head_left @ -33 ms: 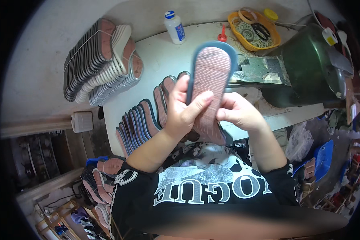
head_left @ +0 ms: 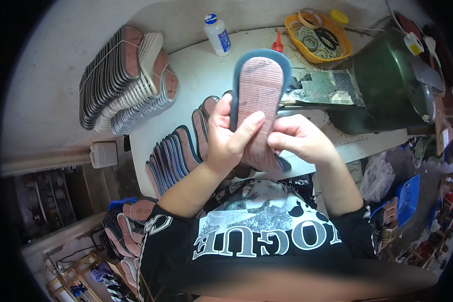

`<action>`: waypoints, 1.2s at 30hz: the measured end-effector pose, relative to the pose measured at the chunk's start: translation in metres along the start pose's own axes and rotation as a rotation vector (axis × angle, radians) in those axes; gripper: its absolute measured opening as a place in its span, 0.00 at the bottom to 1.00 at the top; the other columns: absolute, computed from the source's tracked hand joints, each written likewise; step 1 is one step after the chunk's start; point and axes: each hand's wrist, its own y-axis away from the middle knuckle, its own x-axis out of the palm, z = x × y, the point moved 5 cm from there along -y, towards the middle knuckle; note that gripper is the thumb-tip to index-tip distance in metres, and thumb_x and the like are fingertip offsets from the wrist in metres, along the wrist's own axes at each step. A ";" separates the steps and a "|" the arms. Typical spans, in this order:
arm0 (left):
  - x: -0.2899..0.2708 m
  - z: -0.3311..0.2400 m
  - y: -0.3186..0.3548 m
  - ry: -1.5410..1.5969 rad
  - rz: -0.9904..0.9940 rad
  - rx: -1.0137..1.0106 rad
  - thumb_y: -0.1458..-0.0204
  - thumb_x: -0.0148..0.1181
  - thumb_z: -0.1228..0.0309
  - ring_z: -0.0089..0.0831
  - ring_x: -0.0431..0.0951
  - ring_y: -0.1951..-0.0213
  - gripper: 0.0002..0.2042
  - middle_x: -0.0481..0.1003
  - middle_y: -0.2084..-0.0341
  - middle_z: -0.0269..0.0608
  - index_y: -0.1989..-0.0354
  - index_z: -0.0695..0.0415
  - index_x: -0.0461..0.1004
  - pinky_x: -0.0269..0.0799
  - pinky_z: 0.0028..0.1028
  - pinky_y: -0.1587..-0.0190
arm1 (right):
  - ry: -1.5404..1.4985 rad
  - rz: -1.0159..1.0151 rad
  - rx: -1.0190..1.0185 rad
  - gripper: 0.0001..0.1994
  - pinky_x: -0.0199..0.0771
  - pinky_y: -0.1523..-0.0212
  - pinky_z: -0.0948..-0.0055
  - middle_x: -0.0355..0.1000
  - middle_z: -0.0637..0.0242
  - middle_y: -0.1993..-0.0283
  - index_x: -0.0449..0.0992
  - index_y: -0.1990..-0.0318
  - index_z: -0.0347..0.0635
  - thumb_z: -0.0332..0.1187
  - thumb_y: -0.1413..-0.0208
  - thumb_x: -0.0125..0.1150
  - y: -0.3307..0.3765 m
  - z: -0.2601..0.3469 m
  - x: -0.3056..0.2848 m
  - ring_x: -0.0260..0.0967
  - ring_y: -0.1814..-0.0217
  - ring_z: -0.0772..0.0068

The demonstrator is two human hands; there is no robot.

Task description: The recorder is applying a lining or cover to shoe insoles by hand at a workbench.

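Note:
A long shoe sole, reddish-brown with fine pale stripes and a dark blue-grey rim, is held up above the table's front edge. My left hand grips its left side, thumb pressed flat on the striped face and fingers partly hidden behind. At the opposite edge, my right hand is closed with thumb and bent fingers on the rim. The sole's lower end points toward my body. Just left of my left hand, a row of similar soles stands on edge on the white table.
Bundled soles are stacked at the far left. At the back are a white bottle, a small red-capped bottle and a yellow basket of cords. A green machine occupies the right. More soles lie low at left.
The sole has shifted slightly to the left, and my right hand has moved a little left with it. My left hand is nearly unmoved.

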 end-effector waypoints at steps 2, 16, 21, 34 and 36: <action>-0.003 0.004 -0.004 -0.143 0.032 0.061 0.48 0.60 0.74 0.19 0.73 0.62 0.13 0.74 0.63 0.37 0.56 0.63 0.67 0.69 0.21 0.57 | 0.060 -0.073 -0.041 0.13 0.66 0.74 0.73 0.73 0.71 0.78 0.78 0.70 0.36 0.38 0.44 0.58 0.004 0.011 0.000 0.65 0.79 0.78; -0.013 0.018 -0.076 -0.771 -0.052 0.193 0.56 0.66 0.68 0.30 0.72 0.61 0.16 0.71 0.67 0.40 0.64 0.66 0.72 0.67 0.27 0.55 | -0.150 -0.320 -0.040 0.13 0.70 0.57 0.79 0.75 0.67 0.60 0.73 0.53 0.32 0.30 0.42 0.57 0.044 -0.028 0.002 0.69 0.60 0.83; -0.024 0.044 -0.085 -0.573 -0.113 -0.024 0.55 0.64 0.63 0.36 0.69 0.60 0.17 0.69 0.66 0.46 0.66 0.67 0.73 0.64 0.30 0.54 | -0.208 -0.409 -0.006 0.13 0.71 0.57 0.79 0.75 0.64 0.59 0.73 0.53 0.31 0.31 0.42 0.57 0.053 -0.033 0.000 0.70 0.58 0.81; -0.055 0.064 -0.135 -0.845 0.038 -0.295 0.52 0.58 0.50 0.48 0.64 0.44 0.32 0.67 0.51 0.63 0.55 0.74 0.70 0.58 0.36 0.42 | -0.502 -0.482 0.035 0.12 0.73 0.72 0.81 0.76 0.60 0.68 0.74 0.61 0.32 0.35 0.40 0.53 0.015 -0.035 0.002 0.75 0.72 0.74; -0.050 0.032 -0.138 -1.234 -0.055 0.021 0.52 0.55 0.42 0.53 0.54 0.38 0.42 0.57 0.42 0.67 0.46 0.76 0.63 0.50 0.40 0.37 | -0.569 -0.414 -0.040 0.13 0.75 0.75 0.79 0.76 0.56 0.68 0.74 0.59 0.30 0.34 0.40 0.52 0.005 -0.023 0.006 0.75 0.73 0.70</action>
